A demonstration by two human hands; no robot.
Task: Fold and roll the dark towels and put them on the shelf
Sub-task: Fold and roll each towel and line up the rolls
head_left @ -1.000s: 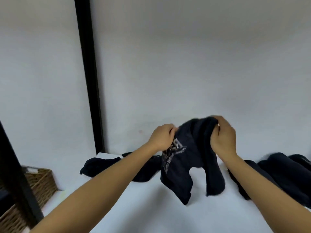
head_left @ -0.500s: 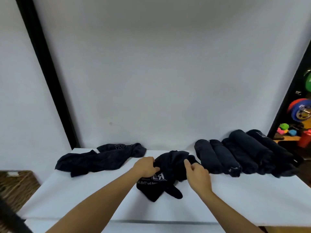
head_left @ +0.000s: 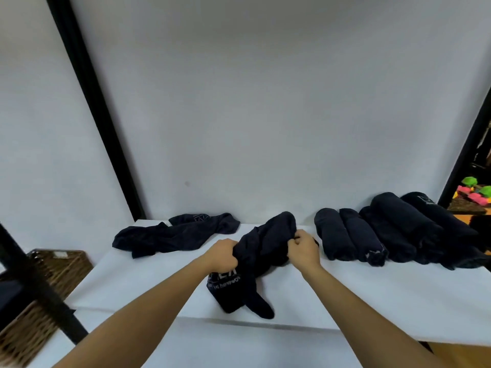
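A: Gripping the crumpled dark towel [head_left: 261, 251] on both sides, were they?

B: Yes. The left hand [head_left: 221, 254] had its fingers curled into the cloth on the left, and the right hand [head_left: 303, 247] pinched a bunch of it on the right. The towel sat bundled between them on the white shelf [head_left: 345, 293], with one end trailing toward the front edge and some pale lettering showing, too blurred to read

A: So that one wasn't folded?

B: Not that I could tell. It looked rumpled, with no flat fold or roll started

A: What lay around it?

B: To the right, a row of rolled towels [head_left: 393, 235] lay side by side, touching one another, with one resting on top toward the far end. I counted about six, though the last ones merged in the dark. Left of the hands, apart from them, a loose towel [head_left: 175, 236] lay sprawled against the back wall

A: How far along, then?

B: Well past halfway, I judged. The rolled row was done; the one in hand and the loose one on the left remained. A wicker basket [head_left: 53, 274] stood lower left, and I couldn't see whether it held more
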